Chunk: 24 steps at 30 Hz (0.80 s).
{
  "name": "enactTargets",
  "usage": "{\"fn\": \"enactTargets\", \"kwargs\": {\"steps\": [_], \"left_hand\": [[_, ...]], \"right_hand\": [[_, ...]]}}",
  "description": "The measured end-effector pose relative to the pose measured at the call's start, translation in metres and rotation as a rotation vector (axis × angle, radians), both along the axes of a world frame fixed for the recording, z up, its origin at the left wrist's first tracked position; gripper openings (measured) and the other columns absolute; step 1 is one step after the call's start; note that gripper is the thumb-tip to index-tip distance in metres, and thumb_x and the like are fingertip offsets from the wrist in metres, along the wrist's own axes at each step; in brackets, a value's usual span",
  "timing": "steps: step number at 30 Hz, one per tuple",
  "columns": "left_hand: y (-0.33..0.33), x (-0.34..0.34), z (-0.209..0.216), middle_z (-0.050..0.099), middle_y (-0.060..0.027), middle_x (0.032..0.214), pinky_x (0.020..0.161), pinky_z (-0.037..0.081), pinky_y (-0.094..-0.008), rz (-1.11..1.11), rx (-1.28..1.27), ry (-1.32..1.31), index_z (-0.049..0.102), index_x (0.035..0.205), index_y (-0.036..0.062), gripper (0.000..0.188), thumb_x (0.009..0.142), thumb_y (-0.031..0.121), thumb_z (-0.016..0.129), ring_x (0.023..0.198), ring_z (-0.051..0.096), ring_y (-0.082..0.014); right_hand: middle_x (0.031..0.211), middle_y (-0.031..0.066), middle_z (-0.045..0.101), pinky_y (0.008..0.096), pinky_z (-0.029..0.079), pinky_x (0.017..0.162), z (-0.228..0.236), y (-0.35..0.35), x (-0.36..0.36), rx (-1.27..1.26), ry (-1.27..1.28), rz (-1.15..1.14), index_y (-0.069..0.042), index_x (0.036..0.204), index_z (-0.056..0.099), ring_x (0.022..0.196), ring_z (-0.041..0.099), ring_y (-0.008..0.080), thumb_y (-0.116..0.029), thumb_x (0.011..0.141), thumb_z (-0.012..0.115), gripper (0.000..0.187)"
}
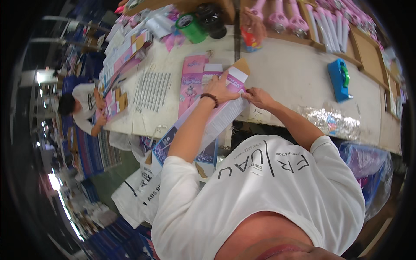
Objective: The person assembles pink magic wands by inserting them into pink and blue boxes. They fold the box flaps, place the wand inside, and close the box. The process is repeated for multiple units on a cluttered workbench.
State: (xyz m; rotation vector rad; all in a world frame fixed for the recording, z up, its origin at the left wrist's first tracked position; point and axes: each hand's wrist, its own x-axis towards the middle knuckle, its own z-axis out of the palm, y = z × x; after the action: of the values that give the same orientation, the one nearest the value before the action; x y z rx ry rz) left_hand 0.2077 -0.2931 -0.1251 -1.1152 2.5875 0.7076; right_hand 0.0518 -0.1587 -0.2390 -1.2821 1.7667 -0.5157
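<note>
A pink and purple printed carton [236, 82] lies slantwise before me at the table's near edge, its white and brown end flaps standing out. My left hand [216, 90], with a dark bead bracelet at the wrist, rests on the carton with fingers stretched out. At the carton's right edge, close to the left thumb, my right hand [258, 98] pinches the cardboard between thumb and curled fingers. Another flat pink carton [190, 82] lies just left of my left hand, partly under the one I handle.
Across the table, another person's hand [253, 26] is at a red and blue item. A blue tape dispenser [338, 80] stands right; a green tape roll [190, 28] lies far left. Pink wands [277, 17] fill boxes at the back. A co-worker [84, 104] handles cartons at left.
</note>
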Motion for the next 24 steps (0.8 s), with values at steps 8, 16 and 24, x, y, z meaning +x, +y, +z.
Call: {"fn": "enactTargets", "kwargs": {"steps": [8,16,24], "left_hand": [[-0.005,0.037,0.123,0.043,-0.0225,0.136,0.105,0.037,-0.0417,-0.314,0.130,0.651,0.025,0.149,0.0025,0.117,0.056,0.043,0.084,0.125,0.044,-0.0392],[0.016,0.039,0.171,0.044,-0.0176,0.128,0.100,0.039,-0.0414,-0.606,0.221,0.641,0.043,0.140,0.0073,0.102,0.053,0.041,0.085,0.122,0.042,-0.0326],[0.025,0.032,0.175,0.039,-0.0135,0.130,0.091,0.044,-0.0365,-0.644,0.404,0.572,0.047,0.135,0.0121,0.094,0.052,0.034,0.086,0.117,0.044,-0.0289]], "right_hand": [[0.154,0.0102,0.032,0.0424,0.026,0.115,0.098,0.048,-0.006,-0.477,-1.265,-0.477,-0.010,0.152,0.026,0.140,0.033,0.0247,-0.064,0.098,0.028,0.076],[0.123,0.0014,0.059,0.0283,0.044,0.093,0.182,0.056,0.021,-0.416,-1.396,-0.408,-0.008,0.131,0.053,0.108,0.055,0.0125,-0.021,0.086,0.073,0.050],[0.121,0.0069,0.062,0.0295,0.046,0.095,0.201,0.076,0.025,-0.365,-1.263,-0.524,-0.003,0.128,0.055,0.108,0.058,0.0155,-0.001,0.084,0.069,0.046]]}}
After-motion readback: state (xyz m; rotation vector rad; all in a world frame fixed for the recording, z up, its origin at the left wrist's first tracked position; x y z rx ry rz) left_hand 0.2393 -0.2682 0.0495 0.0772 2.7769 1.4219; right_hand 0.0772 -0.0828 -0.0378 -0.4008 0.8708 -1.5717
